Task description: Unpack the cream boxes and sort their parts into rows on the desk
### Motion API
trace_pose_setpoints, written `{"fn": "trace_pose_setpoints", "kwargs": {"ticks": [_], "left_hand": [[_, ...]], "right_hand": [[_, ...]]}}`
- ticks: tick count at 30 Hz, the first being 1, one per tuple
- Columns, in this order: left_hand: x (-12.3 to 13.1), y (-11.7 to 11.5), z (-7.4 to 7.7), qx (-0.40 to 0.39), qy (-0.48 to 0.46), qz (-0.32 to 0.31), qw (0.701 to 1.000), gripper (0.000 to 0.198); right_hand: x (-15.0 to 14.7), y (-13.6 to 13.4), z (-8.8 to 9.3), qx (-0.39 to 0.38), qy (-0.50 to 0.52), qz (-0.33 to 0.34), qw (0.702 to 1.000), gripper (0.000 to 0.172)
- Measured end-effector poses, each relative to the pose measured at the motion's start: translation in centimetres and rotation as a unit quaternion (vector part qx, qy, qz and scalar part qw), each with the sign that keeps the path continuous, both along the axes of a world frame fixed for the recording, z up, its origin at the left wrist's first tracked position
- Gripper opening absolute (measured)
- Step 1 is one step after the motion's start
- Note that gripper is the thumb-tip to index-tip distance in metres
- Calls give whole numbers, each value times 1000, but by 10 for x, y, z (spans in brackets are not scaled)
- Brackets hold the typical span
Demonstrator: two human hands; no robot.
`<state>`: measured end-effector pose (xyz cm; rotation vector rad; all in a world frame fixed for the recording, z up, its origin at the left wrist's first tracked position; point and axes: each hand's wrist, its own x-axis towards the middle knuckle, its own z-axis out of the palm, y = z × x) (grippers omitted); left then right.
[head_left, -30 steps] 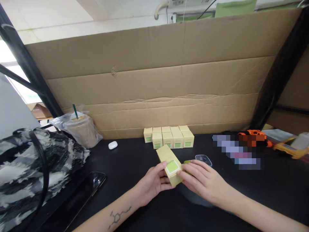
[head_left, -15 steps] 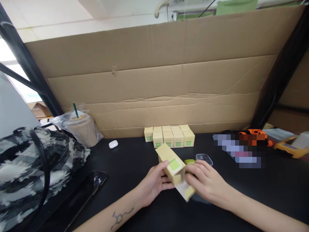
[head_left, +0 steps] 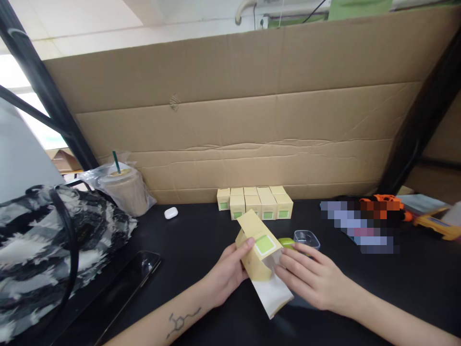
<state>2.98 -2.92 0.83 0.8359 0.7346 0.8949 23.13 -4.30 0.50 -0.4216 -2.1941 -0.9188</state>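
My left hand (head_left: 226, 273) grips a tan carton with a green label (head_left: 255, 242), tilted with its near end toward me. That end's long flap (head_left: 272, 292) hangs open down toward the black table (head_left: 201, 240). My right hand (head_left: 310, 276) lies by the flap, fingers stretched out and touching the carton's open end. Just behind the right hand sit a small green object (head_left: 287, 241) and a clear plastic container (head_left: 306, 238). A row of several matching small cartons (head_left: 256, 204) stands against the cardboard wall.
A cardboard sheet (head_left: 252, 120) walls the back. A plastic-wrapped iced drink with a green straw (head_left: 124, 190) and a white earbud case (head_left: 171, 213) sit at left, near a patterned bag (head_left: 46, 245) and a dark phone (head_left: 129, 283). Orange and yellow tools (head_left: 414, 214) lie at right.
The carton's near end went from closed to open. The flap has swung fully out and down, and my right fingers have shifted from pinching it to lying beside it.
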Motion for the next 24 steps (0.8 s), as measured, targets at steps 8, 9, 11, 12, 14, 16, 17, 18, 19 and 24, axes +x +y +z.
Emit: {"fn": "trace_pose_setpoints", "kwargs": {"ticks": [8, 9, 11, 12, 14, 16, 17, 18, 19, 24], "left_hand": [[-2, -4, 7, 103, 99, 68, 987, 47], [-3, -4, 8, 101, 95, 63, 988, 49], [-3, -4, 10, 106, 84, 38, 990, 52], [-4, -3, 11, 119, 92, 29, 988, 52], [-9, 4, 16, 159, 143, 33, 976, 49], [-20, 16, 23, 195, 210, 63, 956, 45], [-29, 24, 28, 205, 237, 84, 946, 45], [-40, 33, 33, 212, 261, 110, 935, 46], [-52, 43, 38, 218, 289, 138, 922, 49], [-118, 81, 54, 244, 480, 227, 812, 47]], "right_hand": [[-7, -9, -1, -35, -83, 12, 996, 40], [-8, -8, -2, -34, -79, 10, 996, 40], [-7, -7, -2, -31, -73, 15, 997, 39], [-6, -6, -1, -28, -73, 24, 997, 38], [-3, -7, 0, -17, -75, 47, 996, 35], [1, -10, 3, -6, -77, 64, 995, 34], [4, -12, 6, 0, -75, 70, 995, 33], [8, -13, 8, 7, -72, 70, 995, 32], [12, -13, 12, 15, -68, 67, 995, 30], [34, 5, 29, -15, 18, -10, 1000, 18]]}}
